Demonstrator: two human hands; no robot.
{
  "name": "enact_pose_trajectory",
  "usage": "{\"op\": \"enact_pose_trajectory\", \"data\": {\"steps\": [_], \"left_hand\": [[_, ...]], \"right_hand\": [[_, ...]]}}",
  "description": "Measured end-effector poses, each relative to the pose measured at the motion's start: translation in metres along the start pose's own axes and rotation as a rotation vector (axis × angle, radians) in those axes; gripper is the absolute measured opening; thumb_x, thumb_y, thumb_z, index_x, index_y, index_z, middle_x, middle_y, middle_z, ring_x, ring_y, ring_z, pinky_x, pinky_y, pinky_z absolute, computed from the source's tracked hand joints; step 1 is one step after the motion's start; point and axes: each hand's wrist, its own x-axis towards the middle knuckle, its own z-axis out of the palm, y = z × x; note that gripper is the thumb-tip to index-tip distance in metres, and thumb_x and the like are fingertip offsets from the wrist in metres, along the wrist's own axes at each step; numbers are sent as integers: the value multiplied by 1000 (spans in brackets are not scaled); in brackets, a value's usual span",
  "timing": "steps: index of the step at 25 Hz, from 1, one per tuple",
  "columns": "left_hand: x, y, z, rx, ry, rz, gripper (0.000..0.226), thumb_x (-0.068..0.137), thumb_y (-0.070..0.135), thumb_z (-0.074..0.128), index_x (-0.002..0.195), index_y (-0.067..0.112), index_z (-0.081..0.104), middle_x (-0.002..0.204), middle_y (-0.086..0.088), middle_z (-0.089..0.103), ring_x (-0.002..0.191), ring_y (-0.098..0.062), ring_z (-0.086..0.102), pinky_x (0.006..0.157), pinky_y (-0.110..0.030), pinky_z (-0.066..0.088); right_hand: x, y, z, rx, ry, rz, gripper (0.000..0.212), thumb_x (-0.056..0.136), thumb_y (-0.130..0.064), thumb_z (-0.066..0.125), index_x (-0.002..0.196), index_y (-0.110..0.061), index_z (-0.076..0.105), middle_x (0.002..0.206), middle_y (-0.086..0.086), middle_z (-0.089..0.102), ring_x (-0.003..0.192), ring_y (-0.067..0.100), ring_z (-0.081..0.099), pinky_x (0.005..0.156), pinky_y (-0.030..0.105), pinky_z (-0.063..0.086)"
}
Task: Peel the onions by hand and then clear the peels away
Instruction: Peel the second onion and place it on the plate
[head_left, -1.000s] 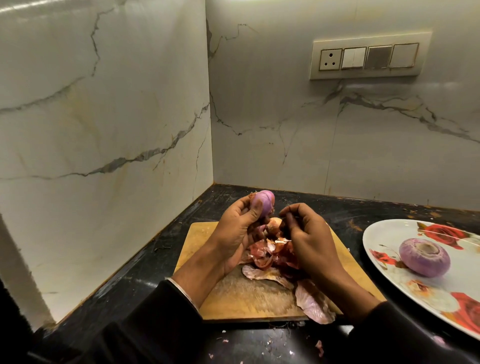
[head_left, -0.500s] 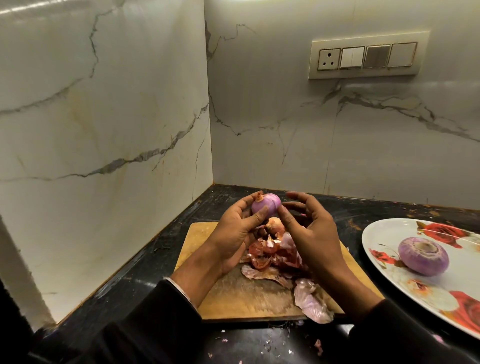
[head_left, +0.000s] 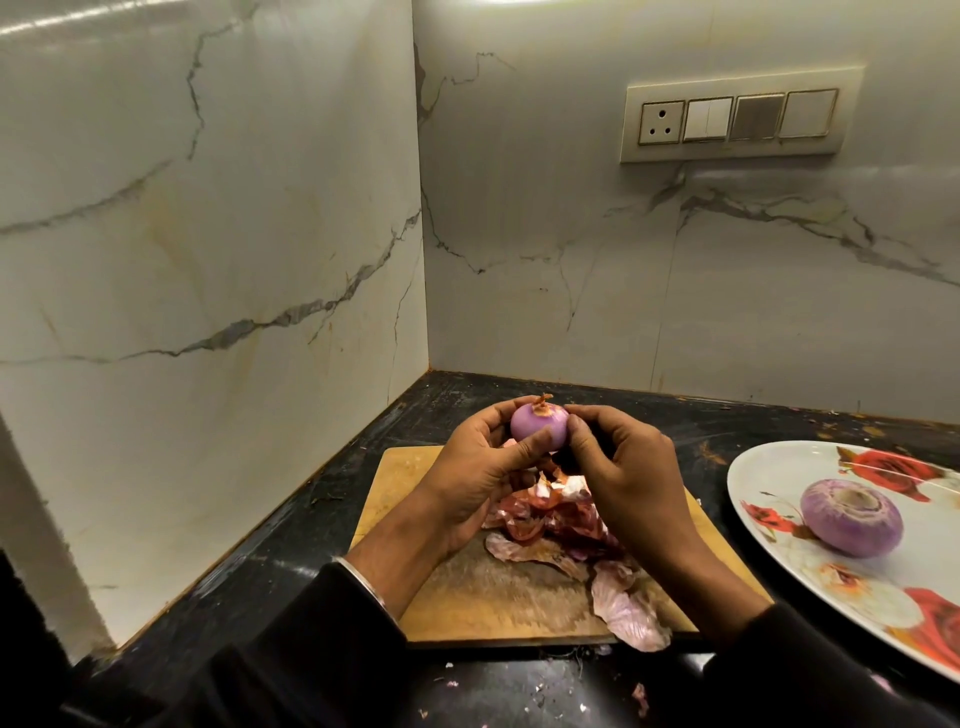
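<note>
Fingers (head_left: 524, 451) of the left hand (head_left: 470, 467) and right hand (head_left: 621, 467) curl around a small purple onion (head_left: 537, 427), held above a wooden cutting board (head_left: 415, 478) strewn with onion peels (head_left: 561, 525). A second peeled onion (head_left: 851, 517) sits on a rose-patterned plate (head_left: 769, 467) on the black bench (head_left: 291, 566).

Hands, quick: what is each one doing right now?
Left hand: holds the small onion, fingers curled round it.
Right hand: fingertips pinch the same onion's right side.
</note>
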Motion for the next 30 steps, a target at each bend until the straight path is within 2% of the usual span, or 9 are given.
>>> {"op": "enact_pose_trajectory", "data": {"steps": [5,8,13,18,22,24,27,28,30], "left_hand": [[2,-3,-1,24,18,31,53,74,5,74,125,13,60,117,-7,70,92,-17,71,69,-24,58],[2,-2,1,2,10,39,51,79,-5,70,127,11,60,116,-5,70,96,-16,71,68,-23,58],[2,-1,3,-94,-24,31,58,73,0,70,130,9,58,125,-15,65,100,-26,70,77,-31,62],[3,0,1,-117,-26,-30,50,89,-8,61,136,8,55,129,-19,61,93,-23,71,67,-25,59],[4,-3,0,-39,-30,-35,50,88,2,67,135,12,56,128,-17,63,100,-23,70,72,-25,58],[5,-5,-1,-8,-24,-11,55,81,9,72,134,12,56,127,-15,64,109,-28,68,80,-30,60],[7,-7,-3,49,-22,23,60,76,13,74,134,12,57,128,-15,63,114,-34,66,94,-47,55],[7,-7,-3,66,-21,34,60,76,13,73,134,13,57,127,-15,63,107,-30,68,89,-44,56],[6,-6,-3,86,-12,40,61,75,14,73,134,13,57,124,-12,63,89,-16,70,70,-28,58]], "right_hand": [[-2,-1,0,-64,27,-82,19,95,-8,60,112,-10,68,85,-17,64,81,-8,66,67,8,53],[-1,1,1,-23,63,-51,19,93,-7,63,110,-10,69,85,-13,67,79,-2,68,66,12,56],[1,6,-2,28,81,-1,23,94,-3,60,112,-14,70,93,-6,71,84,7,70,70,19,58],[1,6,0,160,20,92,29,93,-31,59,115,-14,68,98,-2,73,90,10,70,75,31,61],[1,5,-2,223,3,131,22,94,-20,62,114,-17,69,99,-3,74,88,9,72,72,25,60],[1,6,-2,194,9,126,21,94,-15,61,113,-17,70,98,-5,74,87,7,72,72,22,59],[1,6,-1,154,5,105,21,95,-16,61,114,-13,70,98,-2,73,88,10,71,74,26,60],[1,7,-1,162,3,104,21,95,-16,61,113,-13,70,97,-1,73,87,11,71,73,28,61],[1,6,-1,175,0,106,20,94,-18,62,112,-13,70,96,0,73,85,11,72,72,28,61]]}}
